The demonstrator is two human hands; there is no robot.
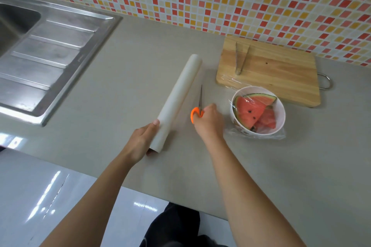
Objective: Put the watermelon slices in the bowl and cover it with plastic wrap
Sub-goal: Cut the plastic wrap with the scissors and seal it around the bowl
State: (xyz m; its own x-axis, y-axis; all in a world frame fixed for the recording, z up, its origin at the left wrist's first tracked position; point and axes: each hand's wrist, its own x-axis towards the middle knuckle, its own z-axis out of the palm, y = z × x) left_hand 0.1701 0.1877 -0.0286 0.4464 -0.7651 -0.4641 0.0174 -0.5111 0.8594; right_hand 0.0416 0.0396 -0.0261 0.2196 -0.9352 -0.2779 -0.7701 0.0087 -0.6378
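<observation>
A white bowl (279, 118) on the grey counter holds watermelon slices (251, 111), red with green rind. Clear plastic wrap (234, 130) lies over the bowl and spills onto the counter around it. A long white roll of plastic wrap (180, 94) lies on the counter left of the bowl. My left hand (140, 140) grips the roll's near end. My right hand (208, 121) holds orange-handled scissors (197, 110), blades pointing away, between the roll and the bowl.
A wooden cutting board (277, 74) with metal tongs (241, 58) on it sits behind the bowl, against the tiled wall. A steel sink with drainboard (50, 56) fills the left. The counter's front edge runs just below my forearms.
</observation>
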